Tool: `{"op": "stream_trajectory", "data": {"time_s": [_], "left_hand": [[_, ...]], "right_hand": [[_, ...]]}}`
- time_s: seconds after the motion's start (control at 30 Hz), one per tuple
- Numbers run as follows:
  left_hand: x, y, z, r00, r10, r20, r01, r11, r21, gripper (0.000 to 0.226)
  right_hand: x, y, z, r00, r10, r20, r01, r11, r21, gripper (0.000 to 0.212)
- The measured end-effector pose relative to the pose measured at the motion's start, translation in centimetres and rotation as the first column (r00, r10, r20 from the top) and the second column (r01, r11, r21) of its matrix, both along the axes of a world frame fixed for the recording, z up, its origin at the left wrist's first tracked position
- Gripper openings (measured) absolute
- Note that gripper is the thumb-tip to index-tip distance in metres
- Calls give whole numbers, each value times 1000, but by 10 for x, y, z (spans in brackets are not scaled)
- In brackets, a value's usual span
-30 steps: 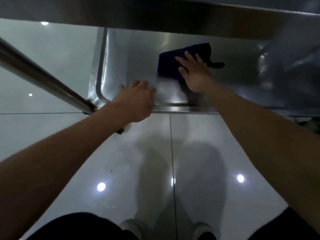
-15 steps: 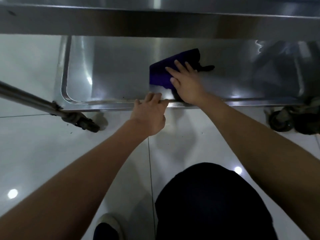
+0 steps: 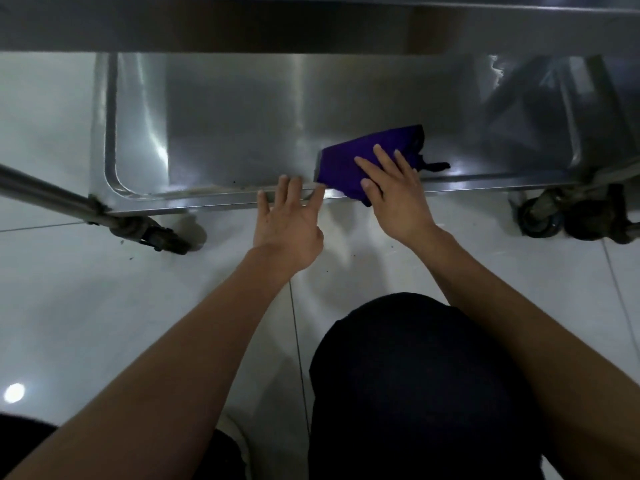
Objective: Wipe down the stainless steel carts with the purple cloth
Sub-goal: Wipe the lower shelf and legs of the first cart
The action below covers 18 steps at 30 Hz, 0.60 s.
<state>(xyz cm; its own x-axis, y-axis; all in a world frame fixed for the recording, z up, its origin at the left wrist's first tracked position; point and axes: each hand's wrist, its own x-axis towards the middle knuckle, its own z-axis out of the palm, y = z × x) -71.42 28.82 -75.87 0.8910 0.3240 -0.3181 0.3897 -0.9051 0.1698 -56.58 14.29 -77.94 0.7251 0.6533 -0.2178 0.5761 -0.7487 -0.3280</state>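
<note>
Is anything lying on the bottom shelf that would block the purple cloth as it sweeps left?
Nothing visible does. The right hand presses the purple cloth flat at the shelf's front edge; the steel to its left looks bare. The left hand only touches the front rim.

head cam | looks steeply down, forward | close above cart's lower shelf [image 3: 242, 126] and floor [image 3: 52, 289]
</note>
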Motion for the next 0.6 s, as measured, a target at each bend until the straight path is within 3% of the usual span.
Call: {"op": "stream_trajectory", "data": {"time_s": [0.33, 0.47, 0.6], "left_hand": [[11, 4, 11, 997, 15, -78, -23, 995, -102, 72], [12, 2, 16, 994, 15, -108, -30, 989, -143, 74], [13, 4, 16, 995, 30, -96, -44, 987, -156, 70]], "right_hand": [[-13, 16, 26, 996, 38, 77, -15, 961, -277, 50], [-15, 12, 45, 995, 98, 3, -90, 921, -379, 56], [-10, 18, 47, 993, 117, 22, -103, 934, -342, 54]]}}
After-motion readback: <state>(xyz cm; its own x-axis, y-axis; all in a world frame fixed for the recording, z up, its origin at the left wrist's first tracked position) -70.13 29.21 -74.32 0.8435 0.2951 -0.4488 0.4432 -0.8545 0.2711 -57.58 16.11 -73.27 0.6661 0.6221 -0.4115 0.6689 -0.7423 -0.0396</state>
